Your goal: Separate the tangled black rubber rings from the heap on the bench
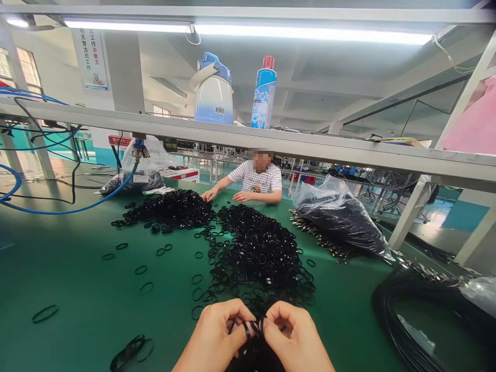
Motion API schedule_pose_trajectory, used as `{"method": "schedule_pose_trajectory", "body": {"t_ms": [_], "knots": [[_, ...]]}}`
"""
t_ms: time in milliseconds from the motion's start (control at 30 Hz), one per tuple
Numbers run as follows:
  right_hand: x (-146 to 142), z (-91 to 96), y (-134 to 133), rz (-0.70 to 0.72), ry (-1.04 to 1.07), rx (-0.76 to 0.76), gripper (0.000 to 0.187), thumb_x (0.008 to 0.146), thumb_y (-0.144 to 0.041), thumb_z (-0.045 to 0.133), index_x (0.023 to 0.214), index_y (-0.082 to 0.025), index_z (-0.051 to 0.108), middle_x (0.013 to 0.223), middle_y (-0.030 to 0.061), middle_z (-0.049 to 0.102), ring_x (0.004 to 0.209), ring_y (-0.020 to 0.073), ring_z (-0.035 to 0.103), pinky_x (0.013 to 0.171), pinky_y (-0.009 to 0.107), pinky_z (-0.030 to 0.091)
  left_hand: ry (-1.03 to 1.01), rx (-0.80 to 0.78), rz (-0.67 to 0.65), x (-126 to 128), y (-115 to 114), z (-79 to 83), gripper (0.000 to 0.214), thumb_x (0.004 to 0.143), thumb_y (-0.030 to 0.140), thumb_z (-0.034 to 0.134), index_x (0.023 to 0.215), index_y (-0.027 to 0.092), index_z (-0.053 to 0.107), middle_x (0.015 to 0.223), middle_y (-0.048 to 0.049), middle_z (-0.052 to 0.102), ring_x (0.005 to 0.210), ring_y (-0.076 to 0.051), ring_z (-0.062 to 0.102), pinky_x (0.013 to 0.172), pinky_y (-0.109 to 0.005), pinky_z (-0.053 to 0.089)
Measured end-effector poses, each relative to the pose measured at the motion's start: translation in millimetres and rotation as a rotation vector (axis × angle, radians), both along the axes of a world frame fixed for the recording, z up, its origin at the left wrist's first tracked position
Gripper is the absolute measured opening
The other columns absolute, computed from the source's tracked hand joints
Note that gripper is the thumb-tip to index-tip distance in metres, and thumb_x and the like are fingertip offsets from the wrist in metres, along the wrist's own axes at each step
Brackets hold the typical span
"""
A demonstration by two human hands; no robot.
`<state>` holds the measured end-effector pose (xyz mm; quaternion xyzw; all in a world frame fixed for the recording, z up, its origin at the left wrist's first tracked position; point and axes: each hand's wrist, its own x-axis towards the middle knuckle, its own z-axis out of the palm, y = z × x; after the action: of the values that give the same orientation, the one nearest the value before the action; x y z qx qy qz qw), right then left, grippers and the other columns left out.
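Note:
Close together at the bottom centre, my left hand (221, 333) and my right hand (291, 336) both have their fingers curled in a pinch. Small black rings (248, 329) are held between the fingertips of the two hands. Right beyond and beneath the hands spreads a large pile of black rings (263, 248), which look like rubber bands or loops. A second heap of black rings (176, 206) lies further back to the left. Single rings (141, 269) are scattered over the green tabletop (77, 284), with a small bunch (129, 352) at the lower left.
Across the table a person (258, 178) in a striped shirt reaches toward the left heap. At right are a plastic bag (341, 217) of black parts and coiled black cables (403, 320). A shelf (248, 135) overhead bears a jug (214, 95) and spray can (264, 95). A blue hose (96, 204) hangs left.

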<state>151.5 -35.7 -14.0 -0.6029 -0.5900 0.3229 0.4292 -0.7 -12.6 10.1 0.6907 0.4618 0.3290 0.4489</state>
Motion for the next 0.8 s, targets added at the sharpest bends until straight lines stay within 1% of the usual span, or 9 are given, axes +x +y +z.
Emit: {"method": "schedule_pose_trajectory", "body": {"t_ms": [133,200,267,367,500,567,633,733,800], "knots": [[9.2,7.1,-0.3,-0.021,0.053,-0.019,0.019,0.072,-0.034,0.048,0.060,-0.020,0.048,0.056,-0.0032,0.044,0.054,0.0125,0.039,0.051,0.025,0.031,-0.066,-0.038,-0.008,-1.7,3.7,2.4,0.013,0.067,0.014,0.054,0.063,0.016,0.066,0.056,0.0024,0.062,0.049,-0.012,0.052,0.047,-0.021,0.041],[14.6,12.0,-1.1,-0.035,0.068,-0.022,0.021,0.076,-0.036,0.046,0.063,-0.020,0.046,0.058,-0.0035,0.043,0.056,0.0130,0.039,0.052,0.024,0.032,-0.136,-0.092,-0.001,-2.7,7.6,1.0,0.008,0.067,0.018,0.060,0.062,0.015,0.066,0.056,0.0022,0.062,0.047,-0.011,0.051,0.046,-0.021,0.039],[18.6,15.2,-1.2,-0.051,0.012,-0.007,0.022,0.078,-0.036,0.046,0.063,-0.020,0.046,0.060,-0.0031,0.044,0.058,0.0137,0.040,0.054,0.025,0.033,-0.208,-0.166,0.004,-3.3,11.6,-1.7,0.014,0.066,0.027,0.068,0.062,0.014,0.065,0.053,0.0021,0.062,0.044,-0.009,0.048,0.045,-0.021,0.035],[22.4,15.1,0.8,-0.082,-0.131,0.009,0.022,0.079,-0.033,0.045,0.062,-0.021,0.046,0.061,-0.0028,0.045,0.059,0.0142,0.041,0.056,0.025,0.033,-0.277,-0.278,0.010,-3.5,15.0,-5.2,0.027,0.066,0.040,0.069,0.064,0.014,0.062,0.054,0.0003,0.063,0.040,-0.006,0.042,0.041,-0.019,0.026],[28.0,7.4,4.6,-0.201,-0.257,0.009,0.024,0.083,-0.033,0.041,0.062,-0.023,0.042,0.060,-0.0022,0.047,0.059,0.0165,0.045,0.056,0.026,0.034,-0.338,-0.358,0.054,-4.4,15.2,-5.0,0.028,0.067,0.040,0.070,0.069,0.015,0.059,0.057,0.0017,0.060,0.041,-0.004,0.035,0.041,-0.017,0.015],[30.4,1.5,5.0,-0.201,-0.288,-0.003,0.022,0.083,-0.031,0.044,0.062,-0.023,0.046,0.061,-0.0012,0.051,0.060,0.0180,0.049,0.057,0.028,0.035,-0.363,-0.370,0.065,-5.0,15.3,-4.6,0.027,0.069,0.040,0.070,0.070,0.015,0.060,0.058,0.0024,0.059,0.041,-0.003,0.031,0.042,-0.018,0.012],[30.4,-4.1,3.8,-0.136,-0.333,0.043,0.013,0.079,-0.021,0.047,0.069,-0.023,0.055,0.069,0.0004,0.060,0.066,0.0201,0.055,0.062,0.029,0.037,-0.389,-0.383,0.050,-5.2,16.1,-5.9,0.029,0.069,0.041,0.070,0.073,0.014,0.063,0.060,0.0015,0.059,0.043,-0.003,0.031,0.042,-0.017,0.014],[25.1,-6.5,-0.2,-0.084,-0.433,0.240,0.034,0.070,-0.001,0.039,0.082,-0.024,0.062,0.089,0.0024,0.064,0.085,0.0216,0.058,0.072,0.031,0.039,-0.443,-0.399,0.014,-4.3,17.7,-10.9,0.028,0.069,0.040,0.069,0.077,0.013,0.068,0.069,-0.0025,0.063,0.052,-0.007,0.045,0.044,-0.018,0.029],[18.7,-1.9,-3.4,-0.104,-0.425,0.339,0.036,0.072,0.001,0.036,0.081,-0.023,0.061,0.092,0.0031,0.064,0.091,0.0213,0.056,0.076,0.031,0.039,-0.474,-0.408,-0.002,-3.6,18.3,-15.0,0.025,0.069,0.037,0.069,0.077,0.013,0.068,0.070,-0.0028,0.064,0.058,-0.010,0.051,0.050,-0.019,0.037]]}}
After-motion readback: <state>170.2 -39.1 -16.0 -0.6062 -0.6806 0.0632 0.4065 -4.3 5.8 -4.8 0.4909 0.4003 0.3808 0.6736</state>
